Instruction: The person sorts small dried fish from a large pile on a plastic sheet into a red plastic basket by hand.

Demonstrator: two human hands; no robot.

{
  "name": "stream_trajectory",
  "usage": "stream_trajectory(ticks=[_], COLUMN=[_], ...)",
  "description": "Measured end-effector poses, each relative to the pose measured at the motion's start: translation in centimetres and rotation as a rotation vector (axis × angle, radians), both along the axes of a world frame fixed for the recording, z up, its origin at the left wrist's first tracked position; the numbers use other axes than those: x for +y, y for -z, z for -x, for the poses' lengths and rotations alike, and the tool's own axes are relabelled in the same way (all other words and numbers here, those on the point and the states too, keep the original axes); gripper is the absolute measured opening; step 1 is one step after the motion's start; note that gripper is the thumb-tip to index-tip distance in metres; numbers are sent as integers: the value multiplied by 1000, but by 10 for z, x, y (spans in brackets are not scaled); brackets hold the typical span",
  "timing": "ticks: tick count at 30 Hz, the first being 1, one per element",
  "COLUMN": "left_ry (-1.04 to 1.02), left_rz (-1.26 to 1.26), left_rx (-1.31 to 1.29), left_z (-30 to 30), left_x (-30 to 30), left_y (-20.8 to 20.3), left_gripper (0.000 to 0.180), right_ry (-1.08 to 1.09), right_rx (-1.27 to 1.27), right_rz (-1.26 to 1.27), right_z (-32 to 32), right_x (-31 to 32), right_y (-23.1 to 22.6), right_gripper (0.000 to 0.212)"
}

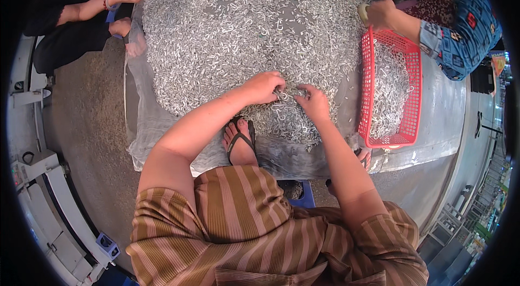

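While the left hand (265,88) curls its fingers nearly closed and the right hand (314,104) bends its loosely, I cannot tell what either grips. Silvery hooks (287,116) lie just below them on the pile (216,75); light fingertip pinches should suit such crowded pieces.

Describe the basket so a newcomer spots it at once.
Start with the broad spread of small silvery pieces at upper centre. Just right of it, past the person's right hand, stands the basket. Bright red and perforated, it holds silvery hooks, unlike the loose spread beside it.
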State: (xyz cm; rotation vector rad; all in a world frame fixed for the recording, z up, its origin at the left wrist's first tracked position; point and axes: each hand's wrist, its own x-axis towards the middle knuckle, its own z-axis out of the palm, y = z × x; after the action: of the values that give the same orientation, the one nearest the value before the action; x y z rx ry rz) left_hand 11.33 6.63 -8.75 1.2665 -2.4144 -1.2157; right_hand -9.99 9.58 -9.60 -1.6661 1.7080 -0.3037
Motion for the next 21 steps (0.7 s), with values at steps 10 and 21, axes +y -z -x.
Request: stream_trajectory(ticks=[10,21], left_ry=[-43,-112], left_rz=[187,-378], left_rx=[-70,247], left_z=[7,-8], left_x=[21,-6], left_y=[3,9], left_gripper=[45,27], right_ry=[-211,437], right_rx=[191,-835], right_rz=[254,-445], right_z=[-9,15], right_x=[14,6], right_y=[0,-7], right_gripper=[24,12])
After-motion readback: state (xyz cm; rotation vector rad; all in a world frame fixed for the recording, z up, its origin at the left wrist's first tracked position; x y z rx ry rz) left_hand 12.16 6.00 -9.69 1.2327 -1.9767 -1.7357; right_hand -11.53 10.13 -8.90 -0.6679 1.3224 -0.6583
